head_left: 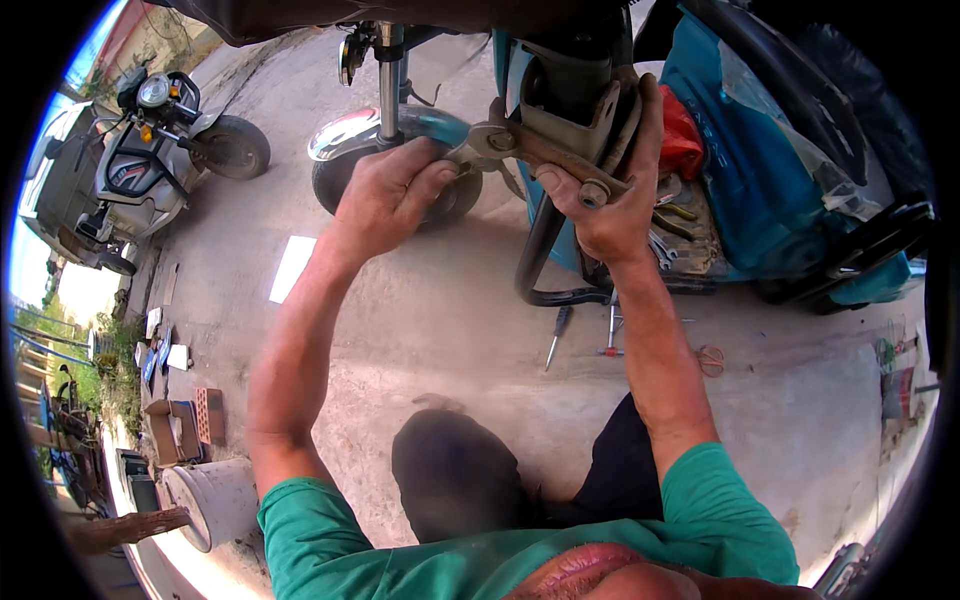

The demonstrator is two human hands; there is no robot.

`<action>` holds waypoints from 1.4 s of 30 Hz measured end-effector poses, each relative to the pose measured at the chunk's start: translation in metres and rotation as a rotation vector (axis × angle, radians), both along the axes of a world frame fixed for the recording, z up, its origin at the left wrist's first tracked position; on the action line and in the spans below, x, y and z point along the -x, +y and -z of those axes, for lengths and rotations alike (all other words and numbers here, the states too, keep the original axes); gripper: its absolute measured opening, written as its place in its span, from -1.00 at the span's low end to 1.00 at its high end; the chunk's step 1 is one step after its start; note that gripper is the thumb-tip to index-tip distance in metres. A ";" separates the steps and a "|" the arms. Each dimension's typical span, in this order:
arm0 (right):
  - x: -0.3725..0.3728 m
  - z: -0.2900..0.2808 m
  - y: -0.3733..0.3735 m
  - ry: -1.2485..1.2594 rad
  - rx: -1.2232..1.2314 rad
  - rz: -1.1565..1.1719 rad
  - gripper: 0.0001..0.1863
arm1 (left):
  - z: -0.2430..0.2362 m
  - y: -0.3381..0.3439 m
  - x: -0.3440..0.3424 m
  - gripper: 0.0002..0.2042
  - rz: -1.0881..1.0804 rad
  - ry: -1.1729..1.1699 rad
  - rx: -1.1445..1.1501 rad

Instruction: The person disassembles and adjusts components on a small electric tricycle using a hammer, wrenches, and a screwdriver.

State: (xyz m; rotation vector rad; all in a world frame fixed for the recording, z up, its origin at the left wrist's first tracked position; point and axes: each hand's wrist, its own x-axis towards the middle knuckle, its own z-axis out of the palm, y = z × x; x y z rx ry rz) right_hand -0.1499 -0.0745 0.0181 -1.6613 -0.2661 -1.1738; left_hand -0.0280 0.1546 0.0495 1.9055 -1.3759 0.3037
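Observation:
My right hand (612,215) is closed around a rusty metal bracket (545,150), its thumb along the lower edge and its fingers up the far side. The bracket has a round eye at its left end and a bolt (594,194) at its lower right. It sits against the open grey housing (570,95) of a blue three-wheeler (735,160); whether it is fastened there I cannot tell. Just left of the eye, my left hand (395,195) is closed in a pinch. A thin bit shows at its fingertips, too small to name. Behind it stands the front wheel's chrome-and-blue mudguard (425,125).
Pliers (676,212) and wrenches (660,248) lie on the footboard beside a red bag (682,135). A screwdriver (558,335) is on the concrete below a black tube bar (545,295). Another three-wheeler (140,170) stands left, above a white bucket (212,500).

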 end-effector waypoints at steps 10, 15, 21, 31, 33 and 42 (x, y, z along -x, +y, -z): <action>-0.005 -0.004 -0.001 -0.117 0.057 0.134 0.30 | -0.179 0.012 0.069 -0.66 -0.484 -0.346 -0.471; -0.003 -0.004 -0.004 -0.112 0.052 0.207 0.32 | -0.195 -0.015 0.129 -0.62 -0.412 0.117 -0.239; 0.000 -0.007 -0.005 -0.116 0.052 0.202 0.35 | -0.137 -0.061 0.181 -0.59 -0.088 -0.069 -0.190; 0.005 -0.005 -0.014 -0.022 0.061 0.133 0.42 | 0.084 -0.046 0.169 -0.80 -0.169 0.498 0.099; 0.006 -0.006 -0.014 -0.008 0.065 0.128 0.42 | 0.094 -0.048 0.153 -0.73 -0.156 0.446 0.137; 0.005 -0.007 -0.009 -0.024 0.055 0.121 0.41 | 0.076 -0.012 0.082 -0.62 -0.394 0.664 0.302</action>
